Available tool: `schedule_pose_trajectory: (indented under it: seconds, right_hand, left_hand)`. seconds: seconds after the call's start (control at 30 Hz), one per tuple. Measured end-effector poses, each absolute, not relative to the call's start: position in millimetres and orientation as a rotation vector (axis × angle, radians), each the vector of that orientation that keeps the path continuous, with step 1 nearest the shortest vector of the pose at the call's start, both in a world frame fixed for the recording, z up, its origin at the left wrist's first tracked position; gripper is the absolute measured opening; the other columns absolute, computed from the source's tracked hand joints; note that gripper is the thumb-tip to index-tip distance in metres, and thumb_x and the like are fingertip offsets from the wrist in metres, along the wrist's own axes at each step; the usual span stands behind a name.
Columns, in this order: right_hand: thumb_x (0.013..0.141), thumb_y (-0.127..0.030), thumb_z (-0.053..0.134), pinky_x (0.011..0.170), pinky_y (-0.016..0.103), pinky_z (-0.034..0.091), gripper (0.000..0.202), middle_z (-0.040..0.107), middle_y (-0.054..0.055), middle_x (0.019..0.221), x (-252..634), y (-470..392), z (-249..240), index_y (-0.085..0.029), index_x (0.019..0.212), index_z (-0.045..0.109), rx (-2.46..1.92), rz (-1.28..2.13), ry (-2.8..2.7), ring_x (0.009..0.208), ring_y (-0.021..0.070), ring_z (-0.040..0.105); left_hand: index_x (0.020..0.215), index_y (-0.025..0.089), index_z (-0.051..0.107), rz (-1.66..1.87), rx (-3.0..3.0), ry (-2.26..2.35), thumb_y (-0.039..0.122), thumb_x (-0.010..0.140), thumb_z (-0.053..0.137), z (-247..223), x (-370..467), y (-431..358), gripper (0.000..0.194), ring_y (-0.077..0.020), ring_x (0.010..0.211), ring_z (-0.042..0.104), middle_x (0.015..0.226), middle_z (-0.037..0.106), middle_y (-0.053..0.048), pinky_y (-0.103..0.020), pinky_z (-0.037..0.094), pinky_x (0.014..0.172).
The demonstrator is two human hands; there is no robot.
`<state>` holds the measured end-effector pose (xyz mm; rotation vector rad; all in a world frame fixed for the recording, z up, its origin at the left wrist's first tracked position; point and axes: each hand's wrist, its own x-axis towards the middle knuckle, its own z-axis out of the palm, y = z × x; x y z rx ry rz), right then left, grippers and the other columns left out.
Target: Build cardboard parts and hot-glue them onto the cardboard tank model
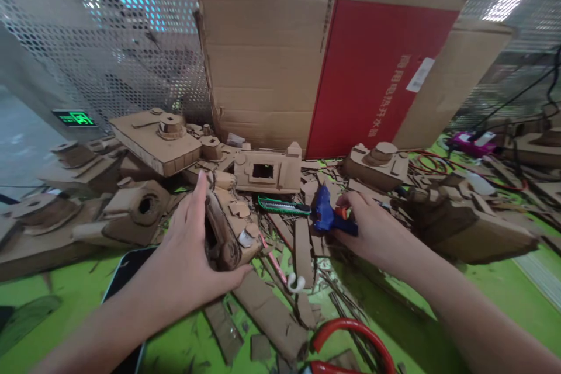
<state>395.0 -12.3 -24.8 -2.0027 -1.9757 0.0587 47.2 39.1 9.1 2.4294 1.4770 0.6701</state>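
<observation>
So my right hand (370, 222) is gripping a blue glue gun (323, 210), fingers closing around the handle near its orange trigger, nozzle pointing away from me. My left hand (190, 251) is spreading wide, thumb and fingers well apart, cupping the near left side of a hollow cardboard piece (239, 210). Can't tell how much of its weight I'm taking. That piece is sitting left of the glue gun, with a green utility knife (283, 205) lying between them and a cardboard block with a rectangular hole (283, 172) standing just behind. Scraps are littering the green table (175, 327), a white curved bit (296, 284) is lying among them, and a red-handled tool (372, 330) is poking in at the bottom edge.
</observation>
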Motion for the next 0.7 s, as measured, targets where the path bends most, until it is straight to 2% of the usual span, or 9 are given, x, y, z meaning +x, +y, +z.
schedule_pose_trajectory:
  seconds: [0.1,0.2,0.3,0.37,0.47,0.57,0.7]
  right_hand:
    - [0.09,-0.026,0.07,0.082,0.048,0.059,0.028,0.071,0.014,0.112,393,-15,-22,-0.02,0.117,0.062,-1.939,0.058,-2.001,0.099,0.0371,0.074]
    - [0.1,-0.03,0.062,0.098,0.056,0.057,0.031,0.068,0.018,0.127,381,-23,-8,-0.02,0.13,0.061,-1.816,0.02,-2.021,0.118,0.0395,0.068]
    - [0.108,-0.032,0.059,0.107,0.046,0.055,0.036,0.067,0.013,0.132,359,-39,7,-0.025,0.143,0.056,-1.521,0.035,-2.024,0.124,0.0303,0.066]
    - [0.107,-0.028,0.063,0.107,0.037,0.056,0.042,0.067,0.009,0.127,344,-50,13,-0.028,0.148,0.053,-1.301,0.104,-2.023,0.118,0.024,0.067]
    - [0.106,-0.03,0.07,0.108,0.029,0.055,0.05,0.065,0.008,0.13,329,-63,15,-0.028,0.152,0.052,-1.128,0.268,-2.059,0.12,0.0202,0.066]
    - [0.105,-0.031,0.073,0.109,0.026,0.054,0.045,0.066,0.006,0.13,322,-68,12,-0.027,0.147,0.058,-1.047,0.406,-2.065,0.121,0.0179,0.065]
    - [0.105,-0.028,0.073,0.105,0.023,0.055,0.027,0.069,0.005,0.119,319,-68,11,-0.021,0.131,0.066,-1.015,0.434,-2.043,0.115,0.0164,0.066]
  left_hand:
    - [0.177,0.026,-0.006,0.688,2.431,1.471,0.062,0.076,0.089,16,49,34,0.144,-0.0534,0.159,0.039,0.177,0.031,-0.027,-0.074,0.038,0.125]
    - [0.177,0.026,-0.006,0.733,2.437,1.463,0.065,0.074,0.089,22,51,28,0.145,-0.0526,0.16,0.037,0.178,0.028,-0.026,-0.071,0.042,0.123]
    - [0.177,0.025,-0.002,0.78,2.5,1.409,0.063,0.075,0.088,24,56,19,0.142,-0.0513,0.161,0.036,0.177,0.031,-0.024,-0.071,0.04,0.125]
    - [0.177,0.024,0.0,0.791,2.564,1.368,0.06,0.076,0.087,22,60,12,0.139,-0.0512,0.161,0.034,0.176,0.032,-0.024,-0.072,0.036,0.127]
    - [0.177,0.021,-0.001,0.8,2.633,1.307,0.05,0.074,0.089,19,67,2,0.14,-0.0512,0.161,0.033,0.175,0.031,-0.026,-0.071,0.035,0.127]
    - [0.177,0.019,0.001,0.806,2.677,1.262,0.039,0.07,0.089,18,73,-5,0.14,-0.0518,0.161,0.033,0.176,0.029,-0.026,-0.069,0.035,0.127]
    - [0.177,0.018,0.003,0.824,2.702,1.269,0.038,0.072,0.085,19,76,-9,0.134,-0.0509,0.161,0.034,0.176,0.03,-0.026,-0.067,0.036,0.127]
